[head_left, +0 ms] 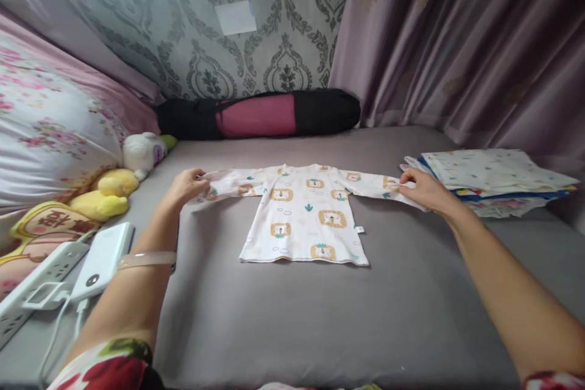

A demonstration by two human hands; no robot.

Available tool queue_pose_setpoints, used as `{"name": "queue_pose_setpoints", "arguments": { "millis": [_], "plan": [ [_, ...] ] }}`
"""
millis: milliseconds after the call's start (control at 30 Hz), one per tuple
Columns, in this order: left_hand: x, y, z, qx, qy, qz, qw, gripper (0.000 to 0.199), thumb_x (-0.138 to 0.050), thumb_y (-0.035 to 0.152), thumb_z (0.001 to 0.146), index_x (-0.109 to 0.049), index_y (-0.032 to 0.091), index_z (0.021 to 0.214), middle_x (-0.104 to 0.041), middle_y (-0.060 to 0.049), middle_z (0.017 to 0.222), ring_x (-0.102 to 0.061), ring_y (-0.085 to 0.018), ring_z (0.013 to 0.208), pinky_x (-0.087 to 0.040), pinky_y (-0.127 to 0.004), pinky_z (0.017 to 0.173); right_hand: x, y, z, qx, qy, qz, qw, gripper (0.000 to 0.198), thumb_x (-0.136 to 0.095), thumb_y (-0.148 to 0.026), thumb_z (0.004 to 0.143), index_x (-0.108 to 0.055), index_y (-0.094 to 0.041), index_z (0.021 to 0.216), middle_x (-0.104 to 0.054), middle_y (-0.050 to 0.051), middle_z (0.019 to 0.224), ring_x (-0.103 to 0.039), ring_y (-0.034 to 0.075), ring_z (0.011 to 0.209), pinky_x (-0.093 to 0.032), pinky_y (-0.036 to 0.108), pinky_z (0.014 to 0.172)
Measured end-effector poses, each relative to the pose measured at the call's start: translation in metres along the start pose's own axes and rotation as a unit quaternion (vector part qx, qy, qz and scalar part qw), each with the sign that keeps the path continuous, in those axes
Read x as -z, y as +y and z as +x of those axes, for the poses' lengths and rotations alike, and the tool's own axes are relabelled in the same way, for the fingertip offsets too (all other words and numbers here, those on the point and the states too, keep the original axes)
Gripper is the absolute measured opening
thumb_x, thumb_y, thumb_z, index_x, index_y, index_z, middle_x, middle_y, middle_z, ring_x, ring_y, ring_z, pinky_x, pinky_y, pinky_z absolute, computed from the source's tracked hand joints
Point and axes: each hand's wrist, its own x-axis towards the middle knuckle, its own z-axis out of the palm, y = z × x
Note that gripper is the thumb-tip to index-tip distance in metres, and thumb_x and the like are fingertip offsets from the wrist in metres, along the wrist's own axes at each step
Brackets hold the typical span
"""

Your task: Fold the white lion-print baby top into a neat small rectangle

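Note:
A small white long-sleeved shirt (304, 213) with yellow lion faces and green leaves lies spread flat on the grey bed sheet (292, 323). Both of its sleeves stretch out sideways. My left hand (188, 186) pinches the end of the sleeve on the left. On the other side, my right hand (425, 189) pinches the right sleeve close to its cuff. A little white tag sticks out from the shirt's lower right side seam.
A stack of folded clothes (498, 180) sits beyond my right hand. At left are a power strip (41, 283), a white power bank (104, 259) with cables, plush toys (107, 192) and a floral pillow (50, 128). A black and pink bolster-shaped bag (258, 116) lies along the wall.

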Motion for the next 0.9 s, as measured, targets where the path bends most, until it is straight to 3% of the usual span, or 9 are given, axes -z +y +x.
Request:
{"name": "queue_pose_setpoints", "arguments": {
  "millis": [100,167,267,333,400,533,667,800,900],
  "plan": [
    [-0.003,0.0,0.011,0.015,0.013,0.055,0.998,0.039,-0.055,0.027,0.067,-0.069,0.02,0.103,-0.071,-0.011,0.098,-0.064,-0.033,0.097,-0.048,-0.036,0.074,-0.003,0.007,0.004,0.032,0.072,-0.112,0.991,0.013,-0.054,-0.029,0.083,-0.061,-0.021,0.09,-0.066,0.01,0.1,-0.059,0.023,0.085,-0.04,0.032,0.072],
    [-0.01,0.001,0.013,0.029,0.03,0.089,0.995,0.042,-0.054,0.025,0.071,-0.066,0.02,0.112,-0.068,-0.015,0.111,-0.06,-0.036,0.107,-0.046,-0.042,0.082,-0.009,0.007,0.002,0.068,0.12,-0.193,0.972,0.021,-0.044,-0.02,0.089,-0.063,-0.018,0.099,-0.065,0.013,0.109,-0.058,0.025,0.097,-0.039,0.037,0.083],
    [-0.025,0.004,0.005,0.018,0.099,0.143,0.985,0.048,-0.053,0.024,0.077,-0.06,0.016,0.124,-0.057,-0.021,0.13,-0.049,-0.04,0.122,-0.039,-0.051,0.095,-0.021,0.003,-0.006,0.117,0.157,-0.276,0.941,0.032,-0.037,-0.01,0.091,-0.063,-0.013,0.109,-0.057,0.02,0.128,-0.048,0.029,0.12,-0.03,0.045,0.098],
    [-0.033,0.011,-0.003,0.008,0.134,0.153,0.979,0.048,-0.052,0.027,0.08,-0.058,0.014,0.127,-0.053,-0.023,0.133,-0.044,-0.04,0.125,-0.035,-0.052,0.098,-0.03,-0.005,-0.011,0.122,0.159,-0.289,0.936,0.033,-0.039,-0.008,0.091,-0.063,-0.011,0.113,-0.05,0.021,0.137,-0.041,0.031,0.128,-0.025,0.047,0.103],
    [-0.041,0.021,-0.012,0.009,0.117,0.139,0.983,0.041,-0.049,0.031,0.084,-0.063,0.016,0.119,-0.058,-0.022,0.127,-0.046,-0.04,0.122,-0.035,-0.051,0.097,-0.038,-0.02,-0.014,0.105,0.142,-0.259,0.95,0.034,-0.04,-0.01,0.091,-0.063,-0.011,0.115,-0.051,0.02,0.137,-0.044,0.03,0.124,-0.027,0.045,0.103],
    [-0.056,0.049,-0.023,0.004,0.002,0.078,0.997,0.035,-0.046,0.042,0.087,-0.071,0.019,0.096,-0.071,-0.014,0.104,-0.058,-0.035,0.106,-0.033,-0.049,0.097,-0.052,-0.068,-0.017,0.078,0.061,-0.138,0.985,0.036,-0.034,-0.018,0.095,-0.064,-0.014,0.115,-0.065,0.014,0.115,-0.056,0.026,0.106,-0.038,0.035,0.093],
    [-0.068,0.076,-0.03,-0.016,-0.042,0.041,0.998,0.033,-0.048,0.043,0.086,-0.071,0.021,0.092,-0.074,-0.01,0.099,-0.062,-0.029,0.101,-0.036,-0.042,0.095,-0.059,-0.113,-0.026,0.06,-0.003,-0.077,0.995,0.035,-0.036,-0.027,0.096,-0.066,-0.018,0.111,-0.068,0.011,0.112,-0.061,0.023,0.102,-0.042,0.029,0.085],
    [-0.073,0.109,-0.027,-0.084,-0.041,0.027,0.995,0.029,-0.048,0.036,0.086,-0.072,0.021,0.093,-0.074,-0.008,0.101,-0.063,-0.026,0.1,-0.039,-0.035,0.09,-0.061,-0.126,-0.038,-0.031,-0.063,-0.106,0.992,0.044,-0.032,-0.036,0.098,-0.071,-0.017,0.102,-0.071,0.015,0.102,-0.065,0.026,0.097,-0.043,0.032,0.081],
    [-0.082,0.147,-0.018,-0.173,-0.053,0.012,0.983,0.028,-0.048,0.029,0.085,-0.073,0.02,0.095,-0.074,-0.009,0.101,-0.064,-0.025,0.098,-0.042,-0.031,0.085,-0.063,-0.123,-0.045,-0.046,-0.096,-0.11,0.988,0.044,-0.03,-0.036,0.099,-0.068,-0.017,0.111,-0.07,0.015,0.11,-0.065,0.026,0.1,-0.044,0.033,0.083]
  ]
}}
